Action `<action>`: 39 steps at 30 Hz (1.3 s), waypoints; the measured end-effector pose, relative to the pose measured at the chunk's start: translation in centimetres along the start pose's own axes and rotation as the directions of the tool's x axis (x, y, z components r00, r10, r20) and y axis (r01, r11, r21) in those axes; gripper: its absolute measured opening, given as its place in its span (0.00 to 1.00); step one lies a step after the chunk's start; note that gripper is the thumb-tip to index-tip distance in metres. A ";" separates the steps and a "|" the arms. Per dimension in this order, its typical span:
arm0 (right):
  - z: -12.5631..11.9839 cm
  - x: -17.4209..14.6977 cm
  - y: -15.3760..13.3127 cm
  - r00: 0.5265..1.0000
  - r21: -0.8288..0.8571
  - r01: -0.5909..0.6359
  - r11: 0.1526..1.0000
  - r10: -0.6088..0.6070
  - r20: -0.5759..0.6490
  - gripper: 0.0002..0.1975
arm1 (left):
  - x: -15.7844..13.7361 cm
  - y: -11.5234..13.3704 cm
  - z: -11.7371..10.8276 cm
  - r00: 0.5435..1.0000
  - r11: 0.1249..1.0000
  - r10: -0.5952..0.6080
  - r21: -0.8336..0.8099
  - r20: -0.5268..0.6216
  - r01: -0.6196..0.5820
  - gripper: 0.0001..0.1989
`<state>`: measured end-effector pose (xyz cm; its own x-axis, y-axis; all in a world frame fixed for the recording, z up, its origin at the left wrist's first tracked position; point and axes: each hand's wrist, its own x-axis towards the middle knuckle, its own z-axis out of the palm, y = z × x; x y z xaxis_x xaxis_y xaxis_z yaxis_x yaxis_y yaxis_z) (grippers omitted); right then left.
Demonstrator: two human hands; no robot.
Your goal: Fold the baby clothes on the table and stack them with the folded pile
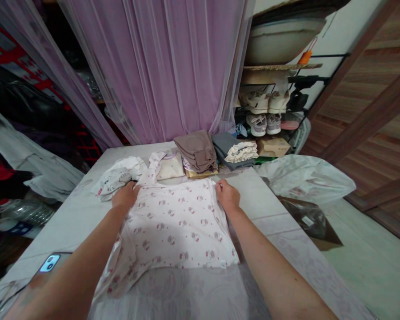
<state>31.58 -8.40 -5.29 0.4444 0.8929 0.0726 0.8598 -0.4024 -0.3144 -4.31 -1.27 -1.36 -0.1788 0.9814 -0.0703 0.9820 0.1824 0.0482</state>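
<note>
From the head view, no words or brand names can be read anywhere; the small white shirt (pixel 176 226) only has a pattern of tiny pink pictures, too small to make out; the phone (pixel 50 263) near the left edge shows a lit blue screen, with nothing readable on it.

The shirt lies flat in the middle of the pale table (pixel 280 222); its long way runs from the person toward the far side, with the bottom hem close to the person and the top end far away; the left hand (pixel 126 195) pinches the top left corner of the shirt with curled fingers; the right hand (pixel 227 195) is closed on the top right corner.

There is bare table to the right of the shirt, up to the right edge; there is also some bare table on the left, between the shirt and the phone; the far side is crowded; a crumpled white cloth (pixel 118 177) sits just beside the left hand; a cream top (pixel 168 166), a folded brown garment (pixel 197 151) and a grey pile (pixel 235 151) stand in a row behind the shirt; a purple curtain (pixel 166 66) hangs past them; shoes (pixel 265 111) sit on a rack to the right.
</note>
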 end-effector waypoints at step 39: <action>-3.2 -14.9 4.5 0.958 0.166 0.281 0.945 -0.287 0.012 0.14 | -13.8 16.0 4.1 0.538 0.527 0.841 -0.140 -0.058 -0.838 0.21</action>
<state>29.62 -24.17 -4.74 0.1757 0.9733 0.1480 0.8958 -0.0957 -0.4340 14.07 -12.11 -3.72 0.7260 0.6851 0.0604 0.6590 -0.7180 0.2239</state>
